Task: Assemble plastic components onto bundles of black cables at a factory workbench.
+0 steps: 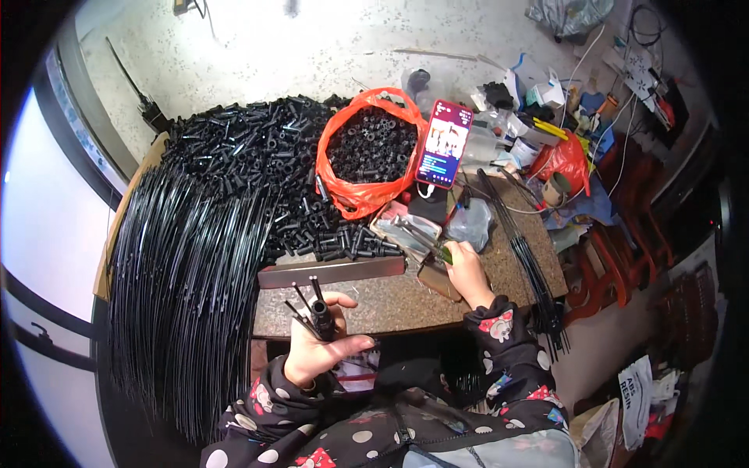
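Observation:
My left hand (312,356) is raised at the table's front edge. Its fingers curl around a hollow black tube fitting (321,318) and several thin black rods (303,299) that stick up beside it. The thumb points to the right. My right hand (470,274), farther right over the tabletop, closes on the green handle of a long metal hand tool (424,235). The tool's metal end points up and left, over an open box (384,227). Whether the tool is a pair of pliers, I cannot make out.
Loose black fittings (234,148) heap on the left, above long black rods (187,288) hanging over the edge. A metal bar (335,271) borders the heap. Behind stand a red bag (326,170) of fittings and a lit phone (445,144). More rods (524,257) lie right.

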Demonstrator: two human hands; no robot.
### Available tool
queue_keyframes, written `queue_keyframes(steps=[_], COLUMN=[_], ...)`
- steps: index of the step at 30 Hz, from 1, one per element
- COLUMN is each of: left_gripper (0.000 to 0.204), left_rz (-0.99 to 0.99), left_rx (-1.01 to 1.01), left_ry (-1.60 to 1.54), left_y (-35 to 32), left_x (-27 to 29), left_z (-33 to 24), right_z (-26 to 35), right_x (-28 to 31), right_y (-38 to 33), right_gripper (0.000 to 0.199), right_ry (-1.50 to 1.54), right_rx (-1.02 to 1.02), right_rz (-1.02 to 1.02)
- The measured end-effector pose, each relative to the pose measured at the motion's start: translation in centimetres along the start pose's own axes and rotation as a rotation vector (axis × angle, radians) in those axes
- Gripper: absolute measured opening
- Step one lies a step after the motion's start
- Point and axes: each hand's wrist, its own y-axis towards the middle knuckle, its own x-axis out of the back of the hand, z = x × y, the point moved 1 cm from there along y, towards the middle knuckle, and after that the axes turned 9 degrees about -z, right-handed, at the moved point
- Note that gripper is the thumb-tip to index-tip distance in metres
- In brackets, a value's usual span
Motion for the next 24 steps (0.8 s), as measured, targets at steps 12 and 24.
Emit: queue_keyframes(steps=[12,24], left_gripper=[0.044,0.08], left_rz=[0.039,-0.044], left_rx=[-0.084,-0.185], left_ry=[0.096,-0.095], left_y=[-2.1,-4.1], left_x=[0.4,-3.4], left_z=[-1.2,-3.9], right_z=[1.8,23.4], right_x=[-0.1,7.7], right_y=[-1.1,-5.2], right_gripper=[0.019,0.029], right_ry=[0.393,1.53], right_rx=[-0.386,-0.659], right_rz=[-0.287,-0.075])
